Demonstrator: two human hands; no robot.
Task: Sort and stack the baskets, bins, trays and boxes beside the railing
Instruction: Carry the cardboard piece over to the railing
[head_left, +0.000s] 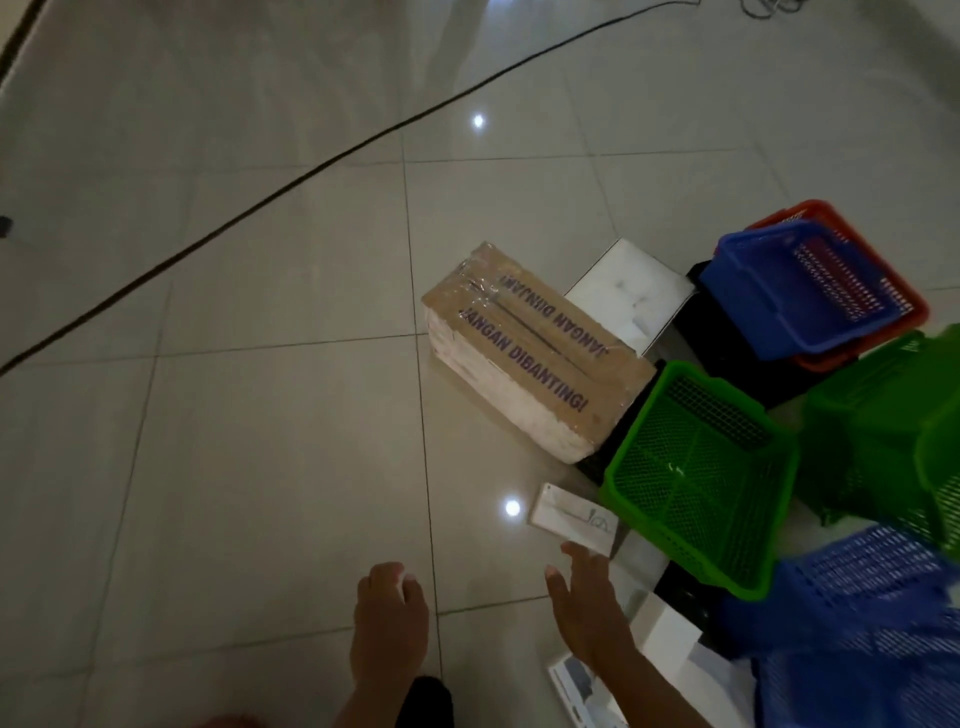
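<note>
Reaching forward with fingers straight and spread, the right hand (589, 608) is seen at about 5 o'clock in the head view, its fingertips just short of or barely touching a small white box (571, 517) lying flat on the tiled floor (234, 415); actual contact cannot be told. Nothing is grasped by it. The left hand (387, 618), at 6 o'clock, is held loosely with fingers relaxed and slightly curled, nothing held.

At 3 o'clock from the small box, a green mesh basket (696, 478) is tilted, resting partly on a black object (685, 587) beneath it. A taped cardboard box (530, 345) printed with "JANGAN DIBANTING!" is set at 12 o'clock from the hands, its near end touching the green basket. Behind it a white flat box (631, 293) is seen. At 2 o'clock a blue basket (800, 288) is nested in an orange-red basket (906, 306), both over a black bin (727, 343). A second green basket (893, 415) is blurred at the 3 o'clock edge, and a blue mesh basket (852, 623) fills the 4 o'clock corner. More white boxes (670, 634) lie just beside the right forearm. A black cable (291, 182) is stretched across the floor from 9 o'clock toward 1 o'clock, well apart from the pile.
</note>
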